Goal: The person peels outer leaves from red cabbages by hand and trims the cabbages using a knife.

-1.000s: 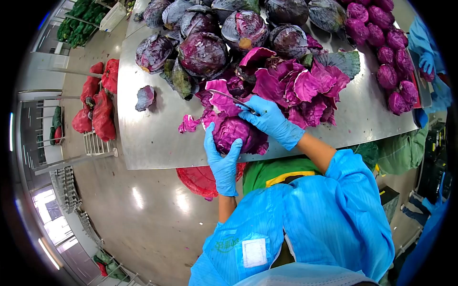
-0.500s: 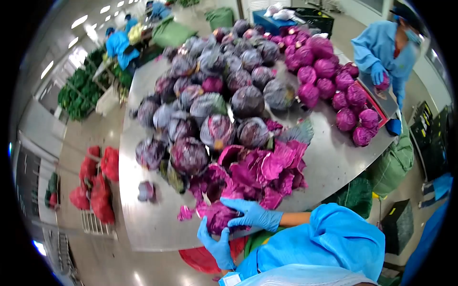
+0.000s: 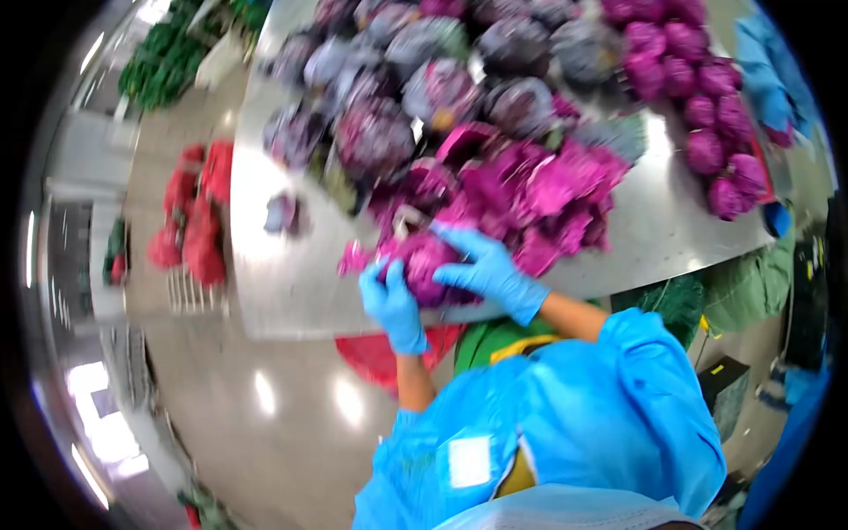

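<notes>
Near the table's front edge lies a red cabbage (image 3: 426, 267) with bright purple leaves, between my two blue-gloved hands. My left hand (image 3: 393, 307) grips its left side with curved fingers. From the right, my right hand (image 3: 495, 276) holds the top and side of the same cabbage. Just behind my hands spreads a heap of loose purple leaves (image 3: 530, 194). Beyond the heap sit several untrimmed cabbages (image 3: 375, 137) with dull, greyish outer leaves. Some of the held cabbage is hidden by my fingers, and motion blurs the picture.
Bright purple peeled cabbages (image 3: 705, 152) are grouped at the table's right. A small leaf piece (image 3: 281, 214) lies on the steel table (image 3: 274, 291). Red sacks (image 3: 201, 238) stand on the floor at left. A co-worker's blue sleeve (image 3: 764, 66) shows at far right.
My view has tilted downward, so the table appears higher and more of my blue gown shows. Both hands stay on the cabbage; my right fingers have shifted slightly over it.
</notes>
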Demonstrator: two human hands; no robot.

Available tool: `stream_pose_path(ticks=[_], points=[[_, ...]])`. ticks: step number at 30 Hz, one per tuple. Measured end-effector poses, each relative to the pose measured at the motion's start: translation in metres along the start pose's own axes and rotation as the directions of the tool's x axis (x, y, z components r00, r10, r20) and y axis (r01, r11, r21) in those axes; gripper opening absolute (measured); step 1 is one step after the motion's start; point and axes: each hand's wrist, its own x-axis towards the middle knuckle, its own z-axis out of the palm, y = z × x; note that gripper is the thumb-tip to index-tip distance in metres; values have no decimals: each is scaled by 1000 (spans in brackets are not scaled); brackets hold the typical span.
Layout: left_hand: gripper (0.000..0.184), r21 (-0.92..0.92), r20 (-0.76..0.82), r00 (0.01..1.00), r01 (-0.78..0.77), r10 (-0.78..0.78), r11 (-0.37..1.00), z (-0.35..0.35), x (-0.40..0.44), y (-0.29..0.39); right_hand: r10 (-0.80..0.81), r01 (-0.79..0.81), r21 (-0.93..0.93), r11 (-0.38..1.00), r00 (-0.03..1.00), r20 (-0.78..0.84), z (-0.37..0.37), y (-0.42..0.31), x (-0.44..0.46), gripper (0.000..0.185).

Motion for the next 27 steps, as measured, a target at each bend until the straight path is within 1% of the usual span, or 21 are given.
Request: stream_pose_path(ticks=[1,2,3,5,8,9,11,12,13,15,16,17,18,19,20,21,22,25,26,27], points=[[13,-18,-1,997,77,-77,997,-5,1,-2,21,-21,-66,998,1000,6,4,-1,0,74],[13,-16,5,989,151,-151,988,-13,-1,-15,18,-11,-219,976,999,28,9,4,2,74],[15,-53,2,981,194,-194,980,-15,-2,-18,68,-62,-147,987,997,33,10,0,0,74],[16,-165,21,961,276,-276,947,-20,-8,-18,38,-25,-212,977,998,57,10,0,0,74],[14,-44,45,981,190,-188,981,-25,-7,-9,-3,21,-206,978,996,85,9,8,-3,74],[16,-143,79,964,264,-255,954,-26,-4,-12,20,-4,-201,980,997,76,10,7,-3,74],[19,-323,165,914,406,-371,855,-31,17,-27,68,-56,-185,981,996,58,11,0,-2,74],[27,-689,298,904,427,-307,586,-44,29,-56,58,-44,-206,978,996,62,10,-2,-3,72],[32,-648,202,897,423,-393,633,-44,45,-51,29,-16,-182,983,997,68,10,0,-5,72],[42,-553,-16,851,430,-525,713,-42,67,-39,-32,43,-136,990,996,80,10,6,-8,71],[60,-365,-66,849,469,-525,804,-43,65,-48,-33,45,-139,989,996,87,10,7,-9,71],[59,-242,18,903,420,-428,875,-44,60,-47,-34,46,-141,989,996,89,11,9,-10,71],[59,-126,120,936,344,-330,931,-41,51,-42,-37,49,-145,988,996,83,10,10,-9,71],[59,-17,233,942,251,-240,968,-38,36,-35,-44,58,-176,983,996,84,9,10,-9,72],[59,79,350,922,145,-163,986,-35,19,-27,-44,61,-208,976,995,88,10,9,-9,72],[61,159,461,882,26,-98,987,-27,7,-20,-45,68,-240,968,994,100,9,9,-9,73],[51,122,394,918,-2,-46,993,-16,-1,-7,-61,81,-236,968,994,92,9,11,-10,72],[42,80,277,960,8,-30,997,-9,-10,4,-46,52,-122,991,998,53,11,13,-10,71],[29,110,193,981,-30,8,993,-7,-15,11,-44,51,-133,990,998,53,11,12,-10,72],[26,62,167,986,-1,-10,998,-10,-17,11,-42,50,-143,988,998,55,11,10,-9,73]])
